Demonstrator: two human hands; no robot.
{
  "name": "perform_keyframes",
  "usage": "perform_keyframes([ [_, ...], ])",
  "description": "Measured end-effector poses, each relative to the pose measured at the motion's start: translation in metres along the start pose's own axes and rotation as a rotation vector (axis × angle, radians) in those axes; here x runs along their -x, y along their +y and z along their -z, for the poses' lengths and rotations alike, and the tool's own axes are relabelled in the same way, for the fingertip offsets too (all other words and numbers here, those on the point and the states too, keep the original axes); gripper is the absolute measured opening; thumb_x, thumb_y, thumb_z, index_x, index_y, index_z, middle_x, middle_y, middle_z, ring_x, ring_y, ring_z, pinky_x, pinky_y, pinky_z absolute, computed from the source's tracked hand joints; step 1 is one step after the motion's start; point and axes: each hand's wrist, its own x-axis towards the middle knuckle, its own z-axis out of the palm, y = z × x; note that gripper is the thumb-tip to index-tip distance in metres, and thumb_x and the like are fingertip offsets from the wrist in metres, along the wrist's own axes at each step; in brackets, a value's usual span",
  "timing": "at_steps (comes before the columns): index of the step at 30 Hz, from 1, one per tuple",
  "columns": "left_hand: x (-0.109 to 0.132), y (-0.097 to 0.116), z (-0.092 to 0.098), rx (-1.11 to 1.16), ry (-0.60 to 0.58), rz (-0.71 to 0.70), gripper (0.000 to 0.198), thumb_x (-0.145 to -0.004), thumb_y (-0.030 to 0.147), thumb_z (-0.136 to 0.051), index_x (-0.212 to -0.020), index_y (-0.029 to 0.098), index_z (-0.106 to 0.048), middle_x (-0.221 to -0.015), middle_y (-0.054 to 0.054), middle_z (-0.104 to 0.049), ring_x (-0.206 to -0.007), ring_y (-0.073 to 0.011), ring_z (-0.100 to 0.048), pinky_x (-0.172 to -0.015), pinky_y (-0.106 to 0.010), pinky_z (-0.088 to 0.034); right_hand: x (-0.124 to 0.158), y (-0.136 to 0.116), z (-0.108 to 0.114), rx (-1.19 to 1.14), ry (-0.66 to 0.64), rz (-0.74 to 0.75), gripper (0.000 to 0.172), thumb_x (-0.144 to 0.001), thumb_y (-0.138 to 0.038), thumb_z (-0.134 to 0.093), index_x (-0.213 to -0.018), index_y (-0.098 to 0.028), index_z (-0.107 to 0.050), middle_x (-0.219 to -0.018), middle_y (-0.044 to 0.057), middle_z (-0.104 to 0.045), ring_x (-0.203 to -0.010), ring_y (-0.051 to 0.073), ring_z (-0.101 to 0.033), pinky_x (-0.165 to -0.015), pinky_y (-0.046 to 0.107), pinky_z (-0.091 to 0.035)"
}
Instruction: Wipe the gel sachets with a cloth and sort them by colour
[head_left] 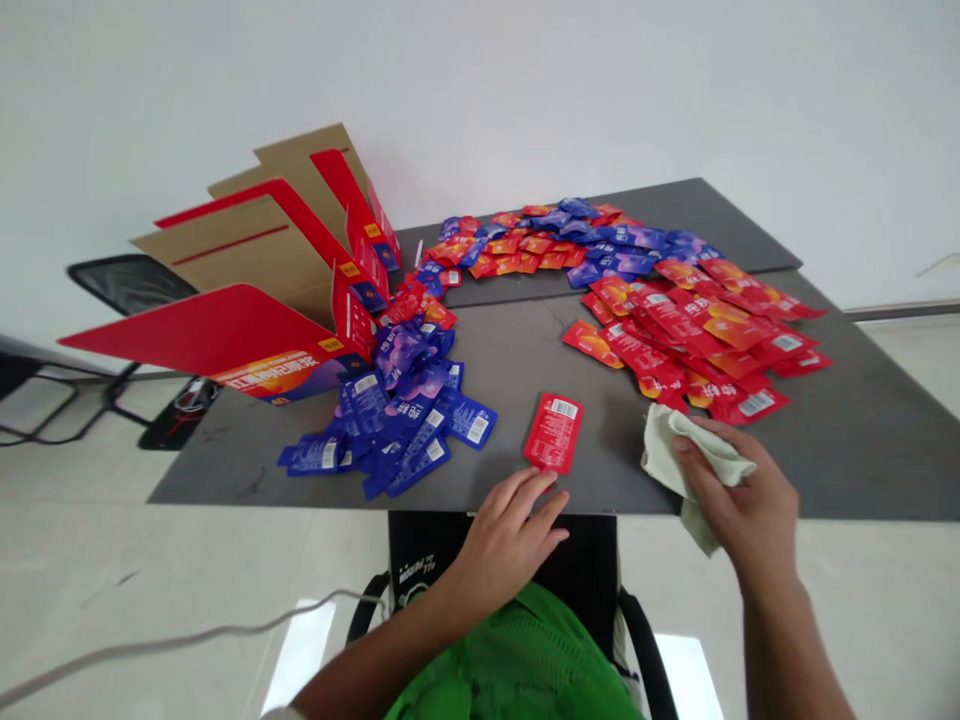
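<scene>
Cream cloth (pixel 661 452) clutched right, hands (pixel 510 540) (pixel 761 490) apart, left spread

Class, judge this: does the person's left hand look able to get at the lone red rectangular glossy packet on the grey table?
Very likely yes: the left hand looks empty, its fingers are at the near end of the red packet, and nothing lies on top.

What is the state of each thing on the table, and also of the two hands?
Single red packet: flat, barcode up
Pale cloth: crumpled
Cardboard boxes: flaps open
Blue packets beside the boxes: heaped, overlapping
Red packets at right: piled, overlapping
Far packets: red and blue mixed
Left hand: open, by the single red packet; contact unclear
Right hand: closed on the cloth
</scene>
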Motion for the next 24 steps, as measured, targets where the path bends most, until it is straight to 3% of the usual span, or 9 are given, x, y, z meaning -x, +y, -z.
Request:
perform_keyframes([
  [4,0.014,-0.01,-0.012,-0.03,0.012,-0.057,0.034,-0.109,0.031,-0.064,-0.141,0.018,-0.068,-0.151,-0.013,-0.067,-0.146,-0.0259,-0.059,-0.118,-0.042,-0.054,-0.014,-0.031,-0.011,-0.011,-0.063,0.324,0.038,-0.097,-0.05,-0.073,-0.125,-0.025,-0.076,-0.12,0.01,-0.079,-0.107,0.03,-0.075,-0.098,0.046,-0.06],
  [6,0.016,-0.013,-0.015,-0.04,0.012,-0.073,0.034,-0.11,0.027,-0.062,-0.142,0.019,-0.067,-0.15,-0.012,-0.069,-0.147,-0.0245,-0.059,-0.117,-0.041,-0.054,-0.015,-0.048,-0.025,-0.031,-0.207,0.555,0.035,-0.1,-0.038,-0.071,-0.133,-0.027,-0.071,-0.127,0.01,-0.077,-0.115,0.029,-0.074,-0.102,0.045,-0.059],
  [9,0.018,-0.014,-0.016,-0.051,-0.014,-0.069,0.037,-0.11,0.023,-0.059,-0.146,0.021,-0.066,-0.144,-0.01,-0.073,-0.141,-0.0234,-0.063,-0.116,-0.04,-0.054,-0.01,-0.063,-0.052,0.016,-0.525,0.843,0.045,-0.099,-0.021,-0.066,-0.143,-0.028,-0.064,-0.138,0.011,-0.073,-0.126,0.028,-0.07,-0.105,0.044,-0.059],
  [12,0.019,-0.015,-0.017,-0.059,-0.022,-0.077,0.038,-0.112,0.021,-0.053,-0.149,0.02,-0.064,-0.143,-0.009,-0.074,-0.138,-0.0229,-0.065,-0.114,-0.038,-0.053,-0.015,-0.065,-0.078,0.101,-0.683,0.957,0.05,-0.094,-0.012,-0.066,-0.142,-0.026,-0.063,-0.14,0.01,-0.072,-0.13,0.027,-0.067,-0.105,0.041,-0.059],
  [16,0.019,-0.019,-0.018,-0.054,0.049,-0.109,0.039,-0.116,0.02,-0.042,-0.146,0.018,-0.066,-0.15,-0.007,-0.07,-0.146,-0.0194,-0.06,-0.112,-0.036,-0.052,-0.056,-0.062,-0.096,0.234,-0.628,0.923,0.045,-0.097,-0.018,-0.067,-0.142,-0.021,-0.063,-0.14,0.013,-0.071,-0.126,0.031,-0.066,-0.104,0.044,-0.058],
  [20,0.018,-0.02,-0.019,-0.026,0.083,-0.081,0.038,-0.117,0.02,-0.04,-0.143,0.02,-0.068,-0.148,-0.005,-0.072,-0.144,-0.0158,-0.062,-0.109,-0.034,-0.052,-0.094,-0.065,-0.091,0.286,-0.454,0.869,0.041,-0.1,-0.022,-0.063,-0.141,-0.018,-0.064,-0.137,0.016,-0.071,-0.123,0.033,-0.067,-0.103,0.047,-0.057],
  [22,0.017,-0.019,-0.02,-0.003,0.093,-0.064,0.038,-0.117,0.021,-0.04,-0.142,0.02,-0.069,-0.146,-0.005,-0.073,-0.143,-0.0154,-0.063,-0.108,-0.034,-0.052,-0.088,-0.067,-0.082,0.219,-0.379,0.868,0.045,-0.101,-0.023,-0.063,-0.146,-0.018,-0.062,-0.14,0.016,-0.069,-0.127,0.033,-0.065,-0.107,0.046,-0.056],
  [24,0.017,-0.018,-0.021,0.027,0.103,-0.055,0.037,-0.117,0.021,-0.041,-0.141,0.021,-0.069,-0.143,-0.005,-0.075,-0.141,-0.0158,-0.065,-0.109,-0.034,-0.052,-0.067,-0.068,-0.073,0.148,-0.431,0.919,0.052,-0.1,-0.022,-0.065,-0.151,-0.022,-0.058,-0.144,0.014,-0.067,-0.13,0.031,-0.065,-0.108,0.044,-0.056],
])
